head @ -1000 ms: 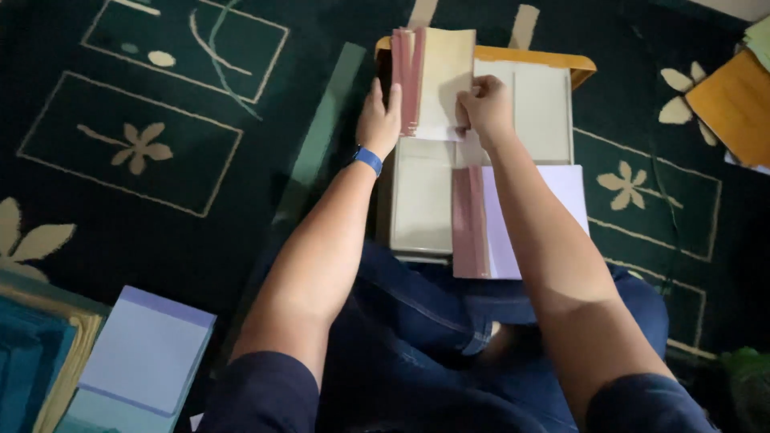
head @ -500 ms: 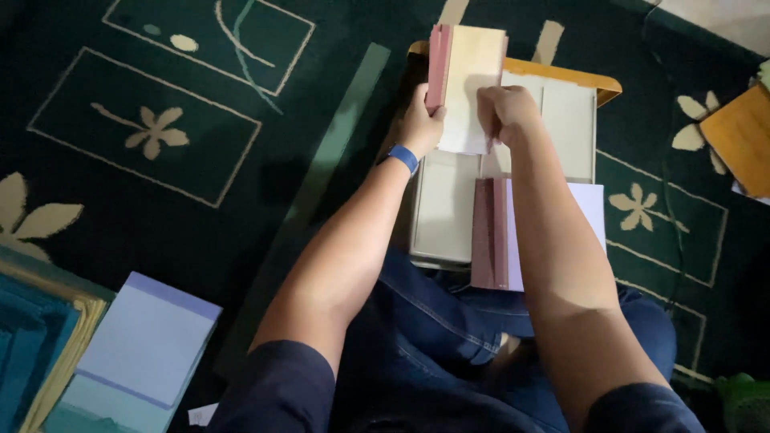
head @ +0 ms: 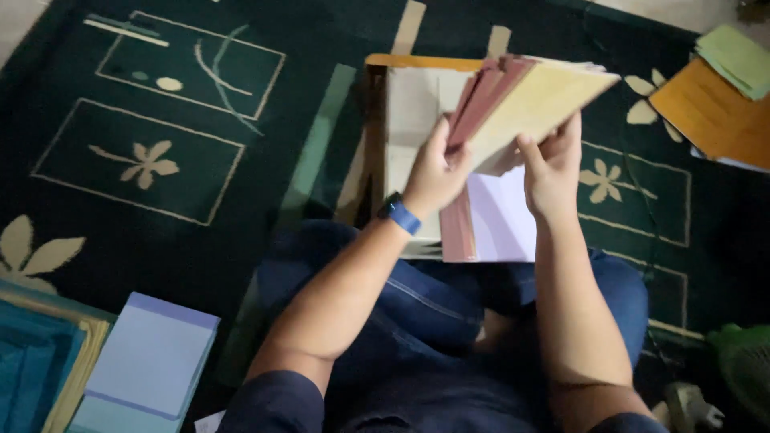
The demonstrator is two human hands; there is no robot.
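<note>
Both my hands hold up a stack of coloured paper sheets (head: 529, 100), pink and cream, tilted above the floor. My left hand (head: 433, 172), with a blue wristband, grips the stack's near left edge. My right hand (head: 552, 164) holds its lower right side. Under the raised stack more paper lies on the carpet: cream sheets (head: 413, 108) on an orange backing, and a pale lilac sheet (head: 501, 220) with a pink strip beside it. I sit cross-legged in dark blue jeans.
The dark green carpet (head: 160, 160) has cream flower and line patterns. A lilac paper pile (head: 152, 357) and a teal and yellow pile (head: 36, 361) lie at the lower left. Orange and green sheets (head: 714, 104) lie at the upper right. A green object (head: 742, 361) is at the right edge.
The pink and cream stack that lay on the floor piles has been lifted by both hands and tilted up toward me. The camera has come closer.
</note>
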